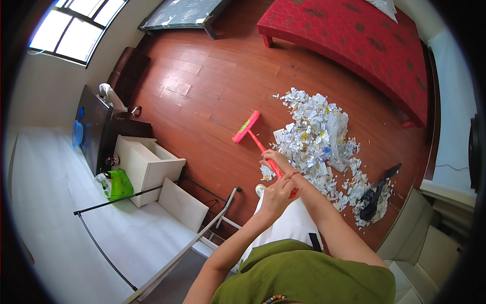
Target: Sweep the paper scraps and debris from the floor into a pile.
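Note:
Both my hands hold a pink-red broom (257, 142) with a short crossbar head that shows a yellow-green strip. My left hand (278, 199) is wrapped round the end of the handle closest to my body. Farther along the handle, my right hand (276, 161) grips it too. The broom head rests on or just above the brown wooden floor, left of a large heap of torn white paper scraps (309, 137). A crumpled clear plastic bag (336, 137) lies on the heap, and a black bag-like item (373, 202) lies at its near right end.
A red patterned bed base (349, 45) stands at the far right, and a dark low platform (182, 14) at the back. On the left are a white drawer cabinet (152, 167), a green bag (120, 184) and a metal-framed rack (223, 213). Pale seating (405, 228) stands at the right.

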### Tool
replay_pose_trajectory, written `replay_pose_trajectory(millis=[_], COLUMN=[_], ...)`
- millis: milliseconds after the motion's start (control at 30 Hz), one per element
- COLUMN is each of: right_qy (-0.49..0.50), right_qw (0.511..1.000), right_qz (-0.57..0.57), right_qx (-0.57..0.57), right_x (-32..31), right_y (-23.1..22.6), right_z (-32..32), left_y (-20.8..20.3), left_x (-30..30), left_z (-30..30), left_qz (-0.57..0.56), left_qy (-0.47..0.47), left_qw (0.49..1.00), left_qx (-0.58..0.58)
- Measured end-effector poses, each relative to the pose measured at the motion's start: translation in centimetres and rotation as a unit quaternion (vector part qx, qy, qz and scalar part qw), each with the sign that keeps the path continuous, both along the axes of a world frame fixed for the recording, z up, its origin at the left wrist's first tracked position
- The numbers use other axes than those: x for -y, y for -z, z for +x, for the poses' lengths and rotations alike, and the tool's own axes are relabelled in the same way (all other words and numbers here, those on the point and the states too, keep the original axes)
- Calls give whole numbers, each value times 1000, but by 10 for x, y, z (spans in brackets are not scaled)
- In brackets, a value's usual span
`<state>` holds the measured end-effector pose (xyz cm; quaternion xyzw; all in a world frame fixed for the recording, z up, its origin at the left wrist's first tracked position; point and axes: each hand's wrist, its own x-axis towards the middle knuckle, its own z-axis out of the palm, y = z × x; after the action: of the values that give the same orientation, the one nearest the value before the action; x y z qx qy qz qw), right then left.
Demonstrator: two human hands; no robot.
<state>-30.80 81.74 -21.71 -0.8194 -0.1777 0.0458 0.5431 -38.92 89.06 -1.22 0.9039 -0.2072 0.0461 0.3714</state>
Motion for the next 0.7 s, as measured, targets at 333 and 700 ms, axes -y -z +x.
replay_pose_trajectory(millis=[333,700], right_qy=[-43,-154], right_qw=[990,972], right_qz=[-120,-169], right_qx=[-62,-52], right_x=[114,83], right_y=[-113,-198], right_z=[-96,-106], left_y=[-89,-174], left_x=[27,4], left_z=[-50,-68], left_qz=[-121,-147], left_qy=[111,204], left_qw=[986,968], left_qx=[-14,21])
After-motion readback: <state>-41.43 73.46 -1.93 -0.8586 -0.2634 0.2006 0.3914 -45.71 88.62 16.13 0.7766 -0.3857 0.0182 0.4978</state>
